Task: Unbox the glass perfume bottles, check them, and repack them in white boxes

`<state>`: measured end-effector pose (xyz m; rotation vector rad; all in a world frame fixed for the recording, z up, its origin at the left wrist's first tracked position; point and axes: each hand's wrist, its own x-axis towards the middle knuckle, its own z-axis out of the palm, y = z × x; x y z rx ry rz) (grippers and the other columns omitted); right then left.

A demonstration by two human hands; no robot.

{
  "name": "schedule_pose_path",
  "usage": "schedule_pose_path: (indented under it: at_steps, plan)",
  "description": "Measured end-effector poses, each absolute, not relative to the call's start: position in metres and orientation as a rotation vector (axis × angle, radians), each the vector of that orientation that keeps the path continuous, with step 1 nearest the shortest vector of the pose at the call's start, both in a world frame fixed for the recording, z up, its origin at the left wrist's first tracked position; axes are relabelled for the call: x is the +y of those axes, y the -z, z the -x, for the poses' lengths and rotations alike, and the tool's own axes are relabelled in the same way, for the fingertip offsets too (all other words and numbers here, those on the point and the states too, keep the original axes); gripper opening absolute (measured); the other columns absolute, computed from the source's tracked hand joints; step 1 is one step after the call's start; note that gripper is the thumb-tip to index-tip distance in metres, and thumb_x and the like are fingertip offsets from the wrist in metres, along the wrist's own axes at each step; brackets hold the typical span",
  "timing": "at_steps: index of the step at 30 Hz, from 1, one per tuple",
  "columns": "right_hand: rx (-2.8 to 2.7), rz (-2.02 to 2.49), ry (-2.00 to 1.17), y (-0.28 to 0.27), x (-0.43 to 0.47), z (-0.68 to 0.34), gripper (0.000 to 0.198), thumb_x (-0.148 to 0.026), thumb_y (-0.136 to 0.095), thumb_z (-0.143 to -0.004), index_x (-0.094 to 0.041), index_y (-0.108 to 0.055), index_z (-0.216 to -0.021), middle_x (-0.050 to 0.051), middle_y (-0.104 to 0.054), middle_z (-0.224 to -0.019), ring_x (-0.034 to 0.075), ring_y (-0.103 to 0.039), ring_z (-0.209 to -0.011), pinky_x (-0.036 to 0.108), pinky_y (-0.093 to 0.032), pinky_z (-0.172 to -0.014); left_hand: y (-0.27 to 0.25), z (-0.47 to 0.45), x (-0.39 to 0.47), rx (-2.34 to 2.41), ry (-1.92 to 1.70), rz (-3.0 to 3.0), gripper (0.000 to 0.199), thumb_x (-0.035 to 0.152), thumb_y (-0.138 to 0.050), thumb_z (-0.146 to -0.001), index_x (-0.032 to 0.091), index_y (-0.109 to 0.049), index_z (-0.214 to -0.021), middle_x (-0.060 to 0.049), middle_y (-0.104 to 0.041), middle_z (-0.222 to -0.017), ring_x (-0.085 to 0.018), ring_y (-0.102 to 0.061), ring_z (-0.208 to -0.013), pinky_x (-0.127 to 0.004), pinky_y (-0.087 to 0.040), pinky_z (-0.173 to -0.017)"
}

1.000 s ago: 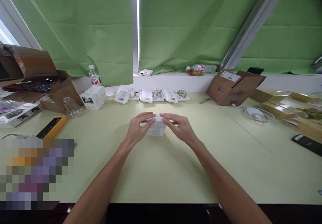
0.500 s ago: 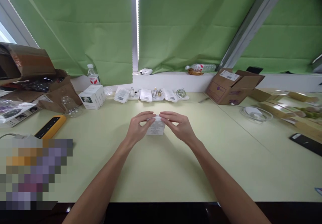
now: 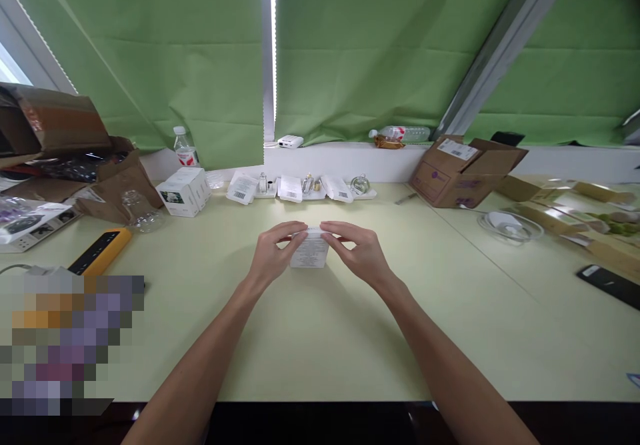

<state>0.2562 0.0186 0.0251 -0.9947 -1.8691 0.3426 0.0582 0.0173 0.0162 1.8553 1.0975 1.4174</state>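
A small white box (image 3: 309, 251) with fine grey print on its near face stands upright on the pale table (image 3: 320, 338), straight ahead of me. My left hand (image 3: 277, 248) pinches the box's top left corner, thumb on the near side and fingers reaching over the top. Mirroring it, my right hand (image 3: 353, 248) grips the top right corner in the same way. Between the fingertips a strip of the top edge shows. The far side of the box is hidden.
Behind the box, small glass bottles (image 3: 360, 184) and flattened white cartons (image 3: 290, 189) lie along the wall. White boxes (image 3: 184, 193) and a yellow power strip (image 3: 101, 251) are at left. Rightward are a cardboard box (image 3: 450, 178), a coiled cable (image 3: 510, 225) and a black phone (image 3: 610, 285).
My fingertips have shifted slightly on the top edge of the box, the thumbs a little higher. The box stays in the same place.
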Motion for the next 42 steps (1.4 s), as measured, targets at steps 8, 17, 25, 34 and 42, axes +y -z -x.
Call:
schedule_pose_path:
  at_steps: [8,17,25,34,42]
  plan:
    - [-1.865,1.011,-0.371,-0.027,0.016,-0.256,0.025,-0.037,-0.056,-0.088,-0.027,-0.073,-0.102,0.004,-0.069,-0.109,0.023,-0.065,-0.101,0.036,-0.061,-0.075,-0.021,-0.057,0.016,1.130,-1.372,-1.896,0.026,0.039,-0.052,-0.089,0.025,-0.072,-0.100,-0.003,-0.068,-0.111,-0.019,-0.061,-0.106,-0.030,-0.056,-0.080]
    - [-1.634,1.099,-0.811,-0.025,0.021,-0.254,0.033,-0.043,-0.058,-0.085,-0.021,-0.070,-0.106,0.006,-0.070,-0.106,0.022,-0.066,-0.093,0.038,-0.060,-0.076,-0.016,-0.058,0.018,1.127,-1.312,-1.798,0.032,0.043,-0.049,-0.090,0.024,-0.067,-0.108,-0.004,-0.067,-0.112,-0.018,-0.063,-0.098,-0.029,-0.053,-0.081]
    - [-1.596,1.140,-0.946,-0.022,0.024,-0.255,0.039,-0.049,-0.057,-0.085,-0.019,-0.069,-0.106,0.007,-0.069,-0.105,0.022,-0.066,-0.093,0.037,-0.060,-0.075,-0.009,-0.059,0.021,1.141,-1.244,-1.685,0.040,0.049,-0.047,-0.089,0.021,-0.060,-0.113,-0.004,-0.065,-0.093,-0.017,-0.064,-0.081,-0.025,-0.051,-0.067]
    - [-1.682,1.356,-0.785,-0.012,0.030,-0.258,0.056,-0.064,-0.043,-0.085,-0.016,-0.071,-0.076,0.008,-0.070,-0.076,0.021,-0.069,-0.064,0.030,-0.056,-0.054,-0.011,-0.059,0.019,1.123,-1.235,-1.772,0.038,0.048,-0.042,-0.090,0.018,-0.065,-0.086,-0.003,-0.068,-0.087,-0.016,-0.061,-0.079,-0.026,-0.049,-0.071]
    - [-1.687,1.223,-1.008,-0.018,0.025,-0.255,0.049,-0.056,-0.041,-0.090,-0.018,-0.071,-0.088,0.009,-0.070,-0.088,0.022,-0.069,-0.081,0.031,-0.059,-0.062,-0.017,-0.064,0.010,1.067,-1.170,-1.840,0.040,0.045,-0.047,-0.090,0.028,-0.056,-0.124,-0.006,-0.057,-0.130,-0.022,-0.058,-0.109,-0.032,-0.050,-0.086]
